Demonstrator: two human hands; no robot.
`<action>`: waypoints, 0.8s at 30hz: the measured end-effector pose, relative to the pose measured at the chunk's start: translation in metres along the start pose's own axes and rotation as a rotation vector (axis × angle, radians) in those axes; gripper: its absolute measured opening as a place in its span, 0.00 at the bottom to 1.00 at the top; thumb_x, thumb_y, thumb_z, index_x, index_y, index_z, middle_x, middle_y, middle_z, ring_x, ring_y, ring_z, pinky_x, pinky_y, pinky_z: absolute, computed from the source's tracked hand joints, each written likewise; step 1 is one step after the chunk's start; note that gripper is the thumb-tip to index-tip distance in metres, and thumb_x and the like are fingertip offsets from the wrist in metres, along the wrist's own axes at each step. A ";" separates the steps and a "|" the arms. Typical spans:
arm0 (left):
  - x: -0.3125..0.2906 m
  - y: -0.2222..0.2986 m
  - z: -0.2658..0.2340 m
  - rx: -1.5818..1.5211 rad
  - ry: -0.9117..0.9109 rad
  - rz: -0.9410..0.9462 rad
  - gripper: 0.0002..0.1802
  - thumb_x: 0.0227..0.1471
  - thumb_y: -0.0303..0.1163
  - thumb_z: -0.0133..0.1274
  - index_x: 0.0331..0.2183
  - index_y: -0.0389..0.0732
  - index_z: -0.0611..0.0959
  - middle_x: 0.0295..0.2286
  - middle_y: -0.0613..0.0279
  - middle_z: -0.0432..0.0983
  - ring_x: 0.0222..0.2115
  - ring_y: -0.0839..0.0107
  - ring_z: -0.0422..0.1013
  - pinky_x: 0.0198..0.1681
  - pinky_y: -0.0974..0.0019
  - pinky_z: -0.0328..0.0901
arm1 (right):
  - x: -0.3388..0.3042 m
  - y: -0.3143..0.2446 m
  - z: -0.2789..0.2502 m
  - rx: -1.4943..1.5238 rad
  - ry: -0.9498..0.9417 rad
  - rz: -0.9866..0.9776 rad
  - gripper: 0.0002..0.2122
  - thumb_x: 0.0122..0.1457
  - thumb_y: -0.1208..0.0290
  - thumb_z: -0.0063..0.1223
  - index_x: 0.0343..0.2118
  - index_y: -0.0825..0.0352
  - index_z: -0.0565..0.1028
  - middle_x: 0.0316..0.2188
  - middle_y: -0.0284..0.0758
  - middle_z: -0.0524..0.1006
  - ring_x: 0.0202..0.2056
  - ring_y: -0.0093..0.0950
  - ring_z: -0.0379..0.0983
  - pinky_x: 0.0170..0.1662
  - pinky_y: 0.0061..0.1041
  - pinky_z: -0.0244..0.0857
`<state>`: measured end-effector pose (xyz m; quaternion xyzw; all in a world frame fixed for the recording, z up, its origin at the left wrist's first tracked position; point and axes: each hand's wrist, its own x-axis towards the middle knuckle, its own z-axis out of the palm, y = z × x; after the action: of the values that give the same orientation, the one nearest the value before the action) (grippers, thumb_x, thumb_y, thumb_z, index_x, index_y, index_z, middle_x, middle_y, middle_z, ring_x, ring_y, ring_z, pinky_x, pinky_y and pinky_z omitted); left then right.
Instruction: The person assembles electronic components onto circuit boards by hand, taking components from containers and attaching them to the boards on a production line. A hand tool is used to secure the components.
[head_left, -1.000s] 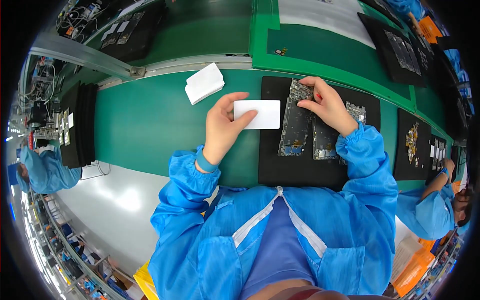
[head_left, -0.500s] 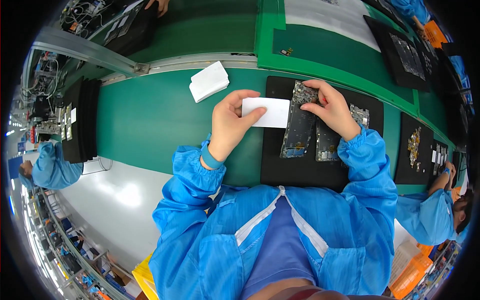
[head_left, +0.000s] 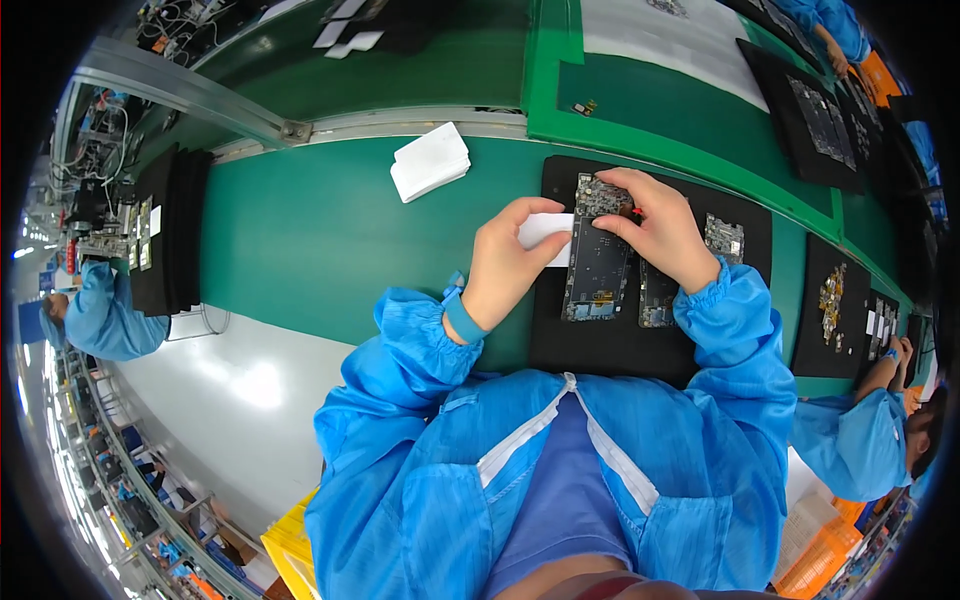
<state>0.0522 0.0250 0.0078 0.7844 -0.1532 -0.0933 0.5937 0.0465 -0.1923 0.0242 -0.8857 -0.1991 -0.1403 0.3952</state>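
Note:
My left hand point(head_left: 510, 258) pinches a white card point(head_left: 541, 228) between thumb and fingers. The card's right end meets the left edge of a long dark circuit board point(head_left: 600, 265); whether it lies under the board cannot be made out. The thumb and fingers of my right hand point(head_left: 662, 225) are closed round the upper right part of that board, over the black mat point(head_left: 620, 350). A second circuit board point(head_left: 655, 298) lies to its right, partly covered by my right hand and sleeve. Another piece of board point(head_left: 724, 238) shows beyond my right wrist.
A stack of white cards point(head_left: 430, 163) rests on the green table point(head_left: 320, 230) to the left. Black mats point(head_left: 170, 235) are piled at its far left end. A green raised frame point(head_left: 680, 150) runs behind the mat. Another person point(head_left: 850, 430) works at the right.
My left hand has moved right with the white card, bringing it against the board's left edge. My right hand keeps its grip on the board, which now stands straighter.

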 end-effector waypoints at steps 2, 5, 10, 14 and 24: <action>0.008 -0.010 -0.008 0.186 0.162 0.147 0.27 0.41 0.28 0.66 0.45 0.37 0.76 0.40 0.57 0.74 0.39 0.70 0.72 0.40 0.66 0.68 | 0.000 0.006 0.003 -0.036 -0.157 0.137 0.23 0.47 0.70 0.64 0.48 0.67 0.72 0.42 0.38 0.74 0.37 0.34 0.74 0.40 0.29 0.69; 0.040 -0.036 -0.047 0.630 0.554 0.373 0.30 0.43 0.34 0.65 0.48 0.38 0.74 0.45 0.50 0.68 0.45 0.55 0.65 0.48 0.58 0.62 | -0.001 0.009 0.002 -0.112 -0.207 0.190 0.21 0.50 0.64 0.62 0.46 0.67 0.72 0.44 0.39 0.73 0.39 0.40 0.74 0.41 0.33 0.69; 0.070 -0.097 -0.104 0.837 0.529 -0.085 0.35 0.39 0.53 0.64 0.43 0.37 0.79 0.47 0.52 0.69 0.48 0.52 0.64 0.51 0.50 0.57 | -0.005 0.000 -0.026 -0.295 -0.147 0.254 0.26 0.46 0.62 0.65 0.46 0.71 0.72 0.45 0.39 0.70 0.39 0.40 0.74 0.42 0.34 0.69; 0.072 -0.103 -0.115 0.737 0.588 0.002 0.36 0.34 0.53 0.67 0.43 0.41 0.80 0.47 0.54 0.71 0.48 0.54 0.65 0.51 0.53 0.58 | -0.027 0.023 -0.053 -0.223 -0.255 0.401 0.25 0.44 0.66 0.66 0.47 0.67 0.73 0.45 0.38 0.70 0.41 0.38 0.73 0.43 0.33 0.69; 0.029 0.004 -0.023 -0.324 0.052 -0.050 0.11 0.53 0.25 0.56 0.39 0.35 0.75 0.27 0.63 0.76 0.23 0.78 0.72 0.24 0.79 0.65 | -0.041 0.026 -0.071 0.080 -0.184 0.476 0.22 0.48 0.70 0.65 0.47 0.64 0.73 0.40 0.35 0.76 0.34 0.27 0.71 0.37 0.25 0.66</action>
<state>0.0862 0.0347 0.0188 0.6841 -0.1015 -0.1112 0.7137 0.0163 -0.2720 0.0370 -0.9003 -0.0257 0.0455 0.4321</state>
